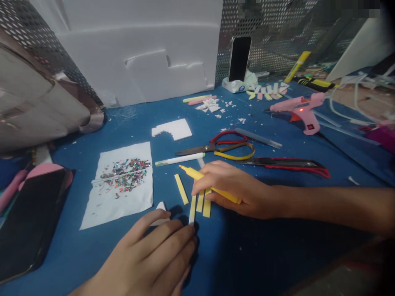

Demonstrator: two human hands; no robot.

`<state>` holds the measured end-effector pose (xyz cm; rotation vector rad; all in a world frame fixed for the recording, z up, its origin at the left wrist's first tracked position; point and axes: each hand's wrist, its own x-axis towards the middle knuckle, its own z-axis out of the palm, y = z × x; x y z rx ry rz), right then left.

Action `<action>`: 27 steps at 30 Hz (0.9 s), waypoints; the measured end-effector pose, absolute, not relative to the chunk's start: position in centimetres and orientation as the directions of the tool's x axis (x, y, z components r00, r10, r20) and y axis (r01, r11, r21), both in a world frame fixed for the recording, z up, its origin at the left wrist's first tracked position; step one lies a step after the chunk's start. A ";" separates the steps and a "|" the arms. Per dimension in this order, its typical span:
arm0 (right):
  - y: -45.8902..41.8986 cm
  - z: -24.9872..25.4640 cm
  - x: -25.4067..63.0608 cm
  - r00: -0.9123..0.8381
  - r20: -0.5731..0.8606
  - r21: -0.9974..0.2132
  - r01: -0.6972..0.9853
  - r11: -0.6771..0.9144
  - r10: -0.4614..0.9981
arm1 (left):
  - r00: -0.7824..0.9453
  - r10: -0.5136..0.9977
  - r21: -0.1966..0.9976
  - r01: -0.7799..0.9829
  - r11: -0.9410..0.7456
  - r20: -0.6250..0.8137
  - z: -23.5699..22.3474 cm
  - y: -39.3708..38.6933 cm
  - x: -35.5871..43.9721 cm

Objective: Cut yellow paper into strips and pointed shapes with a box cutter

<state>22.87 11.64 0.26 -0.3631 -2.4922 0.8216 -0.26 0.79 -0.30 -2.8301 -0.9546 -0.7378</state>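
While the right hand (236, 181) wraps its grip around a yellow marker (195, 173), the barrel lies aslant across the fingers, its long axis running from the butt near the heel of the hand forward and off to the person's left. The tip leads at that far left end, beyond the fingers and bare of any cap, with no yellow strip under it.

Below it, a narrow strip (193, 210) lies on the blue table (262, 255), its long axis pointing nearly straight away from the person. Yellow at the far part, it turns white toward the near end. A right fingertip meets the far end, and the left hand (160, 246) has its fingertips at the near one; I cannot tell whether that grip pinches or just presses, since the thumb side is hidden.

Two yellow strips (207, 208) sit just to the right, roughly parallel with it, partly under the right hand. Another yellow strip (181, 189) lies alone to the left, its far end leaning left. Beyond the hands, a white pen (180, 159) lies almost crosswise, near the scissors (211, 149), whose blades point left.
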 end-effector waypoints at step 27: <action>11.2 0.3 23.1 -0.729 0.577 -0.581 -0.050 0.812 0.368 | 0.752 0.491 0.045 0.527 -0.848 0.440 -0.4 0.4 -0.4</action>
